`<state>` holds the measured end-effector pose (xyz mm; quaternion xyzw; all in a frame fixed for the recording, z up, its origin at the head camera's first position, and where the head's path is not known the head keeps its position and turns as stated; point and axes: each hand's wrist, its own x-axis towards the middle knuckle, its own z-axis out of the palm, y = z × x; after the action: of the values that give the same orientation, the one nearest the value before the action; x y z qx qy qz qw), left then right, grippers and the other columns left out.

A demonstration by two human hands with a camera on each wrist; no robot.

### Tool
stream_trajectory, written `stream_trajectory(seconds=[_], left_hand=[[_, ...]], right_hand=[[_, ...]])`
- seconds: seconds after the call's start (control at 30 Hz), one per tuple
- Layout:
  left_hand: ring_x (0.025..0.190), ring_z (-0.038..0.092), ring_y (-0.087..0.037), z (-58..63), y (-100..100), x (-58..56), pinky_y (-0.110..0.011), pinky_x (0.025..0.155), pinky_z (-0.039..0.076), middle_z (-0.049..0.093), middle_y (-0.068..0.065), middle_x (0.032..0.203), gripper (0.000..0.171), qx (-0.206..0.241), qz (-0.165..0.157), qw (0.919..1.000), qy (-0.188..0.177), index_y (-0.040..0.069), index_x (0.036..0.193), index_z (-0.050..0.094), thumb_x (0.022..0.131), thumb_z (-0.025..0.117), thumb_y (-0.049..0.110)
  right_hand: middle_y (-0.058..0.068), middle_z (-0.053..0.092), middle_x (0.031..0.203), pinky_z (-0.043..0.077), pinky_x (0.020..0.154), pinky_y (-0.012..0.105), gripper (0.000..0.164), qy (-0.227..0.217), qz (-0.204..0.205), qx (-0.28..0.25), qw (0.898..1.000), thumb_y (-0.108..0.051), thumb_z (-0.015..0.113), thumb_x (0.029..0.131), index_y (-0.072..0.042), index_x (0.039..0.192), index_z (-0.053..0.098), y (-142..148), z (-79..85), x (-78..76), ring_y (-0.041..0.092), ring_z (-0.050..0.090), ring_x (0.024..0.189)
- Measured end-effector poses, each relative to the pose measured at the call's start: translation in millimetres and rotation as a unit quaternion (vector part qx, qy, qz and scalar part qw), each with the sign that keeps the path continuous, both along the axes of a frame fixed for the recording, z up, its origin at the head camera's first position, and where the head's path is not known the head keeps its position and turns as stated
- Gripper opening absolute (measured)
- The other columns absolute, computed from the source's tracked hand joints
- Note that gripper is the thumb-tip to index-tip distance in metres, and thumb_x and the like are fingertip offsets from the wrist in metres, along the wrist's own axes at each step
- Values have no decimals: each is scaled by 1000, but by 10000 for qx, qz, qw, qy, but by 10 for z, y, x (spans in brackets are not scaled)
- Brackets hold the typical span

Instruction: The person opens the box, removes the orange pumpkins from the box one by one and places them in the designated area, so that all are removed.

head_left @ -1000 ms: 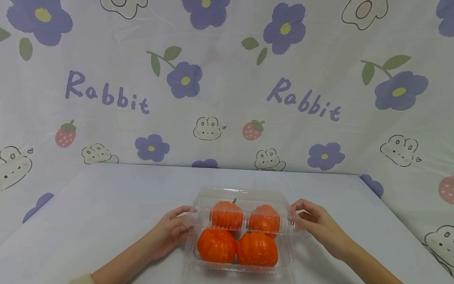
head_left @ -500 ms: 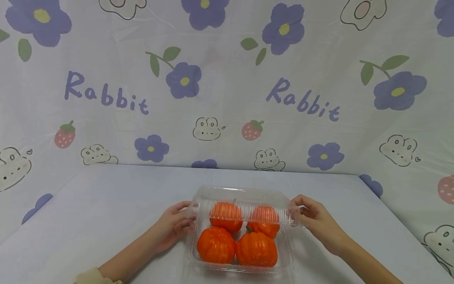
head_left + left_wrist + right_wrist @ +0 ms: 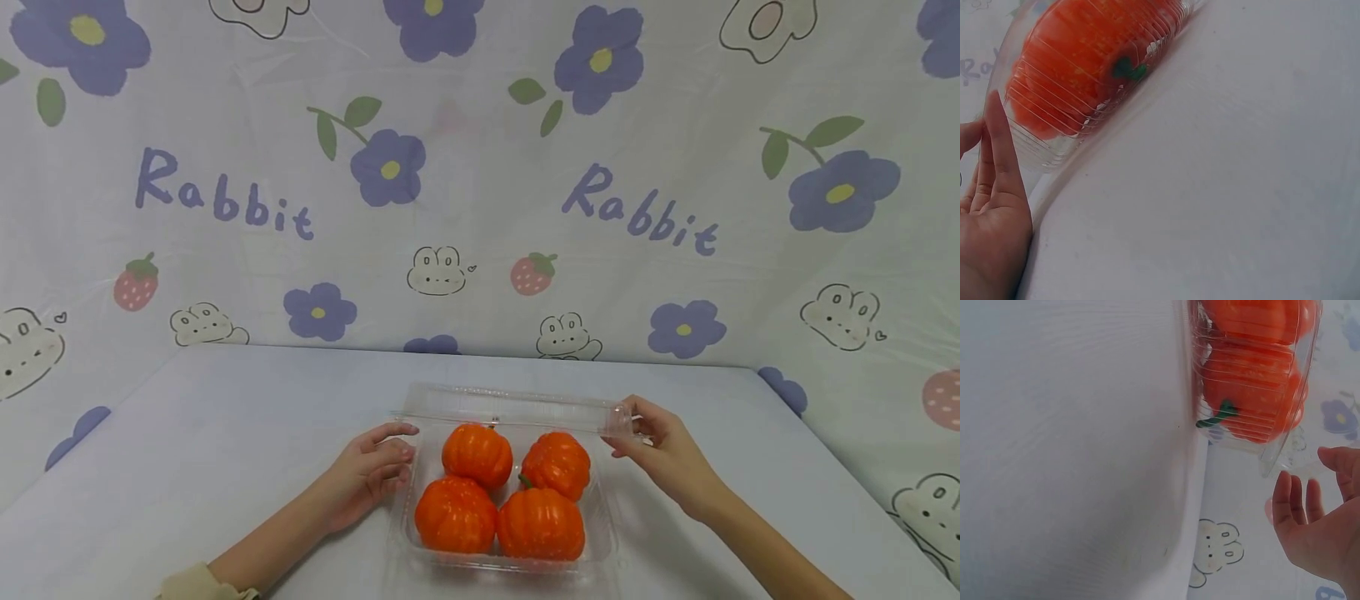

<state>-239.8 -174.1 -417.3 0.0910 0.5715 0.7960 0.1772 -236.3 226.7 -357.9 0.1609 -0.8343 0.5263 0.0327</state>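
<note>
The step in hand is apparently opening the clear box point(image 3: 506, 566): the right grip point(image 3: 667, 450) is pinching the right end of the raised lid point(image 3: 517, 408), the next move probably calling for folding it back; the relaxed left grip point(image 3: 367, 479) is seemingly touching the box's left side, four pumpkins point(image 3: 456, 518) sitting between

Left hand point(image 3: 994, 212) partly beyond the left wrist view's edge

Four orange pumpkins point(image 3: 541, 525) sit in a clear, open plastic container point(image 3: 603, 537).
</note>
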Motion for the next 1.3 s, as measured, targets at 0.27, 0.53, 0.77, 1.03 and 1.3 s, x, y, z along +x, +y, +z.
stream_trajectory(seconds=[0.27,0.53,0.77,1.03,1.3], left_hand=[[83,63,-10,-11,-1,8,-18,82,59,66,3,97,25,87,-1,10000,-17,13,133,56,108,55,11],[79,62,-8,-3,-5,21,-17,79,59,65,3,96,23,266,-78,9996,36,13,130,57,108,54,6],[78,62,-9,-6,-16,21,-17,80,59,65,4,95,23,277,-98,9996,46,13,130,57,108,55,7],[77,62,-8,-5,-24,15,-17,79,59,66,3,95,23,309,-118,9994,34,13,130,57,108,55,6],[78,63,-8,4,-17,22,-17,79,60,65,3,96,23,265,-92,9996,-5,14,130,57,108,55,7]], right_hand=[[10,67,108,59,83,21,21,393,-33,-21,9992,-7,69,101,4,116,61,-44,32,-58,19,70,94],[4,61,103,60,80,18,12,1130,-9,-193,9934,0,70,99,3,106,61,-94,18,-165,6,67,92],[10,61,106,58,83,17,14,1166,-155,-125,9930,-2,68,100,3,110,58,-125,2,-244,7,65,94],[16,62,105,59,81,17,19,1261,-202,-124,9917,-1,67,101,2,115,54,-153,-1,-349,13,67,91],[22,64,109,61,78,19,29,933,-339,-149,9949,-3,66,103,2,126,50,-175,1,-405,13,70,90]])
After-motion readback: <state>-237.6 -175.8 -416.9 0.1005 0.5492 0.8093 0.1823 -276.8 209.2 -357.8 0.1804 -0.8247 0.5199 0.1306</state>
